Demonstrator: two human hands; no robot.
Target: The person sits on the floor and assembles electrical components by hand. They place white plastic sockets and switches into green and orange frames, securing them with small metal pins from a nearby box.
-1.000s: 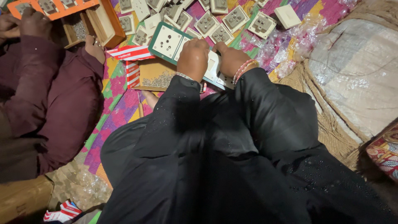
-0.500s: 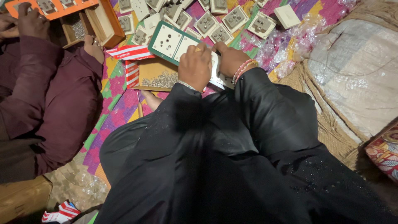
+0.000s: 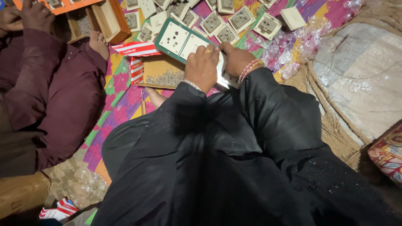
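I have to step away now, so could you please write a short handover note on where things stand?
Left hand and right hand both grip the green-edged switch plate, held above the mat.
Open box of screws lies just left of the hands.
Loose sockets are spread on the mat beyond.
Done: cannot tell what is fitted.
Left: the loose sockets lie unmounted.

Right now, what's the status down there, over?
Left hand and right hand both gripping green-edged switch panel. Box of screws beneath. Loose sockets beyond. Nothing blocking.
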